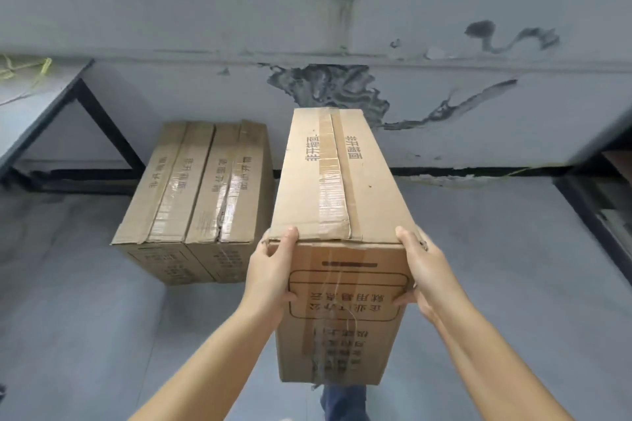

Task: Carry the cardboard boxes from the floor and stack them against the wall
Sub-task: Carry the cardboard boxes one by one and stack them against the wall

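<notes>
Peeling grey-painted wall [478,27] fills the upper view, with a window's lower edge at the top and grey concrete floor [513,267] below. Two long brown cardboard boxes [198,195] sealed with clear tape sit side by side on the floor, touching each other, their far ends close to the wall; a dark metal table frame [102,133] stands to their left.

A third long brown taped cardboard box [338,188] is held up in front of the person, to the right of the pair and higher than their tops, its long axis pointing toward the wall. The left hand [270,273] grips the near left top corner, thumb on the top edge and fingers pressed to the side. The right hand [424,270] grips the near right corner, fingers curled onto the printed end face.

The box looks stiff, with crisp edges that should keep their shape. Held only at its near end, it is probably not very heavy, though the far end could dip. The glossy tape may be slippery, so bare cardboard at the corners or a palm under the base seems the safer hold.
</notes>
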Demonstrator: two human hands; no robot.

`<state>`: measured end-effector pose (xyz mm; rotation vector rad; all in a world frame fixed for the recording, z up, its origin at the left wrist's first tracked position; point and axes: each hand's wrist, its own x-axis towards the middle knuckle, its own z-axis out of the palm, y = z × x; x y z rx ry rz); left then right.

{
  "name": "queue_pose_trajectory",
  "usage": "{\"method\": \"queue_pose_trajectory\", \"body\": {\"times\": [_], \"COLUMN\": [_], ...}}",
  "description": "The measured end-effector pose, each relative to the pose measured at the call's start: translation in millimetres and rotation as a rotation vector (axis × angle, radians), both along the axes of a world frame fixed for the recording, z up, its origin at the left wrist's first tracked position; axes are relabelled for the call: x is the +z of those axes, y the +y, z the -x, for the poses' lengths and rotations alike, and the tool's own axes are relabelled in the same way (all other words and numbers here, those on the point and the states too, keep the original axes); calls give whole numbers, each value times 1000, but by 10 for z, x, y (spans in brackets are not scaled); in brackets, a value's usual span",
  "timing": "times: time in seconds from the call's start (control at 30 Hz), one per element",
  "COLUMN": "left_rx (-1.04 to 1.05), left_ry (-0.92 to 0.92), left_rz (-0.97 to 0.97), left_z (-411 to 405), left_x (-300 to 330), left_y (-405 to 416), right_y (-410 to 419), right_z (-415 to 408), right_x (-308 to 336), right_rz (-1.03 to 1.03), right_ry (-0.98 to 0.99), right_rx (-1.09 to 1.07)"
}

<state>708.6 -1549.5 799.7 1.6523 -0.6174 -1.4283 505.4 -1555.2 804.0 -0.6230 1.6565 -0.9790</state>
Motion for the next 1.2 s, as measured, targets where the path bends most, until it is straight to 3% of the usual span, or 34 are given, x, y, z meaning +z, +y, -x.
{"method": "queue_pose_trajectory", "body": {"times": [0.3,0.5,0.73,0.83,1.0,1.2], "left_rx": [231,290,165,177,368,427], "left_ry": [39,44,12,44,414,599], "left_rz": [-92,-138,-233,-362,-692,-730], "left_z": [4,-207,-473,-604,-811,-803], "left_x": [-806,-1683,-2940,-3247,-3502,-3766], "left_y": [-1507,-2150,-2000,-1778,-1601,-1638], "right_y": [-1769,-2533,-2052,-1682,-1449,-1739], "right_z": [-105,-329,-570,-708,-866,-712], "right_x": [-687,-1495,-2950,-3318,-3617,-3849], "right_rz": [-9,-16,-247,-353,-401,-346], "right_ry": [77,139,3,-127,-170,-66], "right_rx": [167,268,145,76,37,174]}}
